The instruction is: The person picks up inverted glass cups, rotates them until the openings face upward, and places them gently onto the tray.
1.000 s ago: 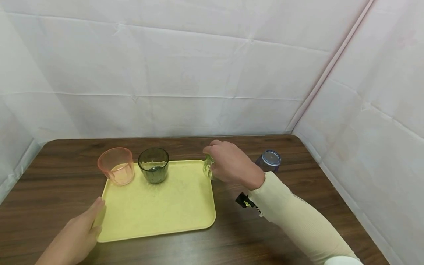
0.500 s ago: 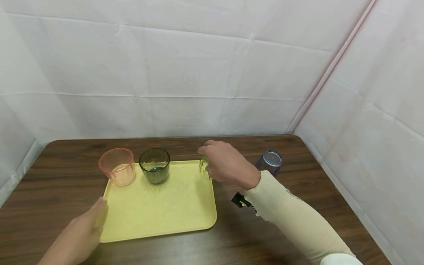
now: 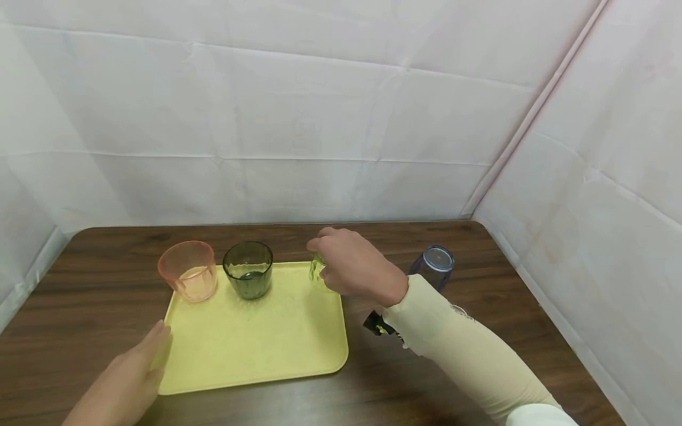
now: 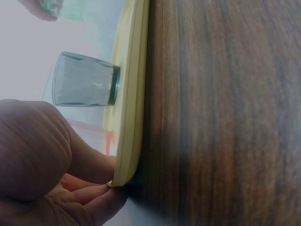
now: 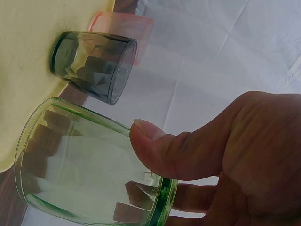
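My left hand [image 3: 124, 371] grips the left edge of the yellow tray [image 3: 256, 349]; in the left wrist view the thumb lies on the rim and the fingers are beneath it. My right hand [image 3: 356, 264] holds a clear green cup [image 5: 89, 165] by its thick base, over the tray's back right corner. The cup is upside down, its rim toward the tray; in the left wrist view it is above the tray surface. An orange-pink cup [image 3: 193, 279] and a dark green cup [image 3: 250, 275] stand upright at the tray's back left.
A blue cup [image 3: 434, 264] stands upside down on the dark wooden table [image 3: 511, 302], right of the tray and partly behind my right forearm. White cloth walls [image 3: 298, 118] enclose the table's back and sides.
My right hand has moved left with the green cup, from beside the tray's right edge to over its back right corner. The left hand stays at the tray's edge.
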`<state>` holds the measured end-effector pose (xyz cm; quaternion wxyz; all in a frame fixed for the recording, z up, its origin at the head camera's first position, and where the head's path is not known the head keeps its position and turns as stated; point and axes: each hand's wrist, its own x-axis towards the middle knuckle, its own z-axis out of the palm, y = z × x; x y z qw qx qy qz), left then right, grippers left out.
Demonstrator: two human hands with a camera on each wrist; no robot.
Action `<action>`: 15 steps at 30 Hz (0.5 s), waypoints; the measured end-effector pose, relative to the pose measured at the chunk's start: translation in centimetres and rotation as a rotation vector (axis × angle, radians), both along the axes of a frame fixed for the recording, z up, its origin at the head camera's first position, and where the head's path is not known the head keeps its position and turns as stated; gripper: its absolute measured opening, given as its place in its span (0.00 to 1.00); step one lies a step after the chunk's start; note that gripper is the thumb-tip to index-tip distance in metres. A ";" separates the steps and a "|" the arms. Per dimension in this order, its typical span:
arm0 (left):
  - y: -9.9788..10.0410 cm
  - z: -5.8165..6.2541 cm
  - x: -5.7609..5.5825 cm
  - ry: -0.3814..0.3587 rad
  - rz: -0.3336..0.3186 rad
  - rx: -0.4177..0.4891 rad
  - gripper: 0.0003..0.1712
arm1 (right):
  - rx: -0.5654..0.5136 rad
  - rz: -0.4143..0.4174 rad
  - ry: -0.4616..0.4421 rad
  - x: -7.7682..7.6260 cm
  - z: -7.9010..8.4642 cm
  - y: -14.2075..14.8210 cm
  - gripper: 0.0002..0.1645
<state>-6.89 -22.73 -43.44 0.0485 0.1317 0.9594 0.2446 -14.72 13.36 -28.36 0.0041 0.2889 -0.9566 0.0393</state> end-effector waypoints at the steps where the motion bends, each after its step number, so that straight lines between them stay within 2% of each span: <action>1: 0.0 0.0 0.0 0.000 0.002 0.001 0.37 | 0.002 0.003 0.005 0.0 0.0 -0.1 0.19; 9: 0.2 -0.2 0.2 0.019 0.010 0.020 0.39 | 0.008 0.017 -0.003 0.1 0.4 -0.8 0.21; 15: 0.2 -0.1 0.4 0.001 0.018 0.031 0.42 | 0.020 0.030 0.004 0.2 0.6 -1.2 0.23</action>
